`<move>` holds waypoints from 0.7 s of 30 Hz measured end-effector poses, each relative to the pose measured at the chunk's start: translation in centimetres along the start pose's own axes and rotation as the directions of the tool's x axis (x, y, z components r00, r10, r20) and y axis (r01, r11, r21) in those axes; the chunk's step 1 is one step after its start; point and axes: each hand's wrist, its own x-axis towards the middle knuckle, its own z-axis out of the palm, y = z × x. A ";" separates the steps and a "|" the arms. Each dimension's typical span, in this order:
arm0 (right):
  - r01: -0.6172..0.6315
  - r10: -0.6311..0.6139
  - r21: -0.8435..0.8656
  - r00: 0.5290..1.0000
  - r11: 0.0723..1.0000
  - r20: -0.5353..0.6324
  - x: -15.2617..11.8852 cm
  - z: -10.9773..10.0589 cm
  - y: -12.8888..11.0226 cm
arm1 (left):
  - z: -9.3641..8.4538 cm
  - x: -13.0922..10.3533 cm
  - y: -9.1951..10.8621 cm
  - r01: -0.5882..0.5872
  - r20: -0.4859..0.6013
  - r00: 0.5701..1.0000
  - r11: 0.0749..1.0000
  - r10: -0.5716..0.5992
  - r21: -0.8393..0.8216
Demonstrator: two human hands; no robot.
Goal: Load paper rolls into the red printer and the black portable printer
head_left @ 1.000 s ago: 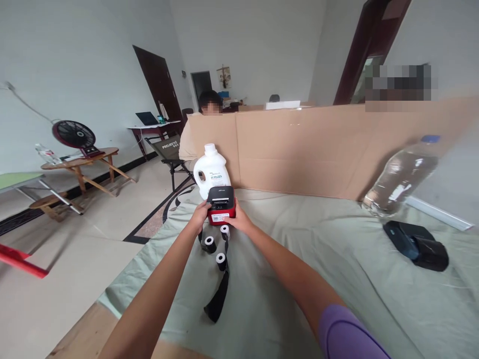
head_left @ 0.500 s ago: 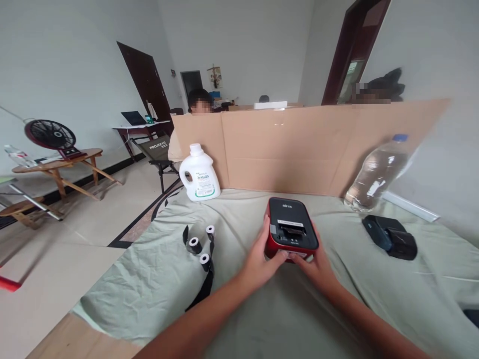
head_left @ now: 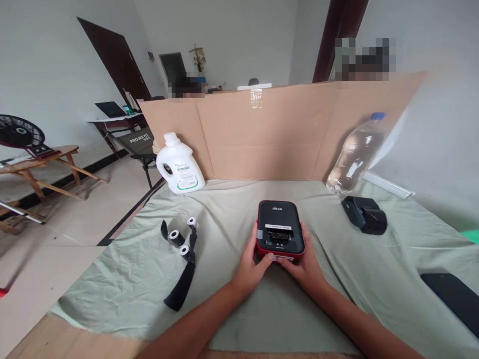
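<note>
A red-and-black label printer [head_left: 280, 219] sits between my hands over the green cloth, its slotted black top facing up. My left hand [head_left: 251, 262] wraps its left side, thumb along the near edge. On the right side, my right hand [head_left: 305, 264] grips it the same way, the two thumbs almost meeting in front. The fingers beneath and behind the printer are hidden. I cannot tell whether its underside touches the cloth. Left of it lie several small rolls [head_left: 184, 251] with white cores and black strips, one long black strip [head_left: 181, 284] trailing toward me.
A cardboard panel [head_left: 262, 144] stands along the back, people partly visible behind it. A white jug [head_left: 181, 164] and a clear blue-capped bottle [head_left: 357, 154] stand before it. At right lie a small black device [head_left: 364, 214] and a flat black object [head_left: 452, 296] on the cloth [head_left: 232, 209].
The view has shifted, so most things appear farther left. The printer looks more level than before, with both hands still on it. More of the flat black object at right shows.
</note>
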 end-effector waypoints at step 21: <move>-0.116 0.098 0.154 0.987 0.981 0.124 -0.4 0.7 0.1 | -0.3 -1.1 0.4 0.034 -0.084 0.996 0.985 -0.020 0.172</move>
